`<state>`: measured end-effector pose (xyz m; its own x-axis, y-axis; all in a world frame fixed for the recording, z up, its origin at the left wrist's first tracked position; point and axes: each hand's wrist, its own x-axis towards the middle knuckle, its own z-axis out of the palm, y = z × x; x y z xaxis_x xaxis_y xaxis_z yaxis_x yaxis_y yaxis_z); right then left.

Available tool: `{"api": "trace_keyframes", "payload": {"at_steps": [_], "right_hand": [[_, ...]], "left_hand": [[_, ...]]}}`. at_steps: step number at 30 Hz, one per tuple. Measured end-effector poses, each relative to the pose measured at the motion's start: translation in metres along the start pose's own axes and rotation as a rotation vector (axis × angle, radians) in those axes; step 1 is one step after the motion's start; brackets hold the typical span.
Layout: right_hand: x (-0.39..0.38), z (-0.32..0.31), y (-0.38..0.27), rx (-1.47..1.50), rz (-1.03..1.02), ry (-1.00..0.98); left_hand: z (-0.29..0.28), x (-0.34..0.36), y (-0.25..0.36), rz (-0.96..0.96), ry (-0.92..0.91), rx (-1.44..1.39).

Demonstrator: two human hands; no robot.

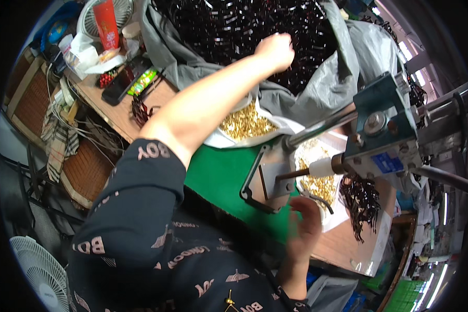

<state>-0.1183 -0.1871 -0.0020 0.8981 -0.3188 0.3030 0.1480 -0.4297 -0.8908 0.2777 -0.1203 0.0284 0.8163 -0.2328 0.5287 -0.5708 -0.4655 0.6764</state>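
My left hand (275, 49) reaches far out, its fingers curled down into a big heap of small black parts (229, 26) in a grey plastic bag (317, 86). What the fingers hold is hidden. My right hand (304, 221) is blurred by motion. It hovers at the edge of the green mat (223, 177), just in front of the grey base (268, 179) of a small hand press (382, 130) and beside a white tray of gold metal pieces (320, 184). A second white dish of gold pieces (244, 125) lies under my left forearm.
A bunch of black parts (361, 203) hangs at the right of the wooden table (348, 249). At the far left lie a phone (117, 86), a red can (106, 23) and cables. A white fan (39, 273) stands at the lower left.
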Motion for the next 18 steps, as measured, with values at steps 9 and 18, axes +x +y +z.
{"api": "trace_keyframes", "payload": {"at_steps": [9,18], "right_hand": [[0.09,0.089,0.015,-0.277,-0.412,-0.426],[0.149,0.17,0.056,-0.806,-0.269,-0.374]], "left_hand": [[-0.166,-0.07,0.062,0.327,-0.095,-0.544],[-0.241,-0.21,0.041,-0.197,0.043,-0.576]]}}
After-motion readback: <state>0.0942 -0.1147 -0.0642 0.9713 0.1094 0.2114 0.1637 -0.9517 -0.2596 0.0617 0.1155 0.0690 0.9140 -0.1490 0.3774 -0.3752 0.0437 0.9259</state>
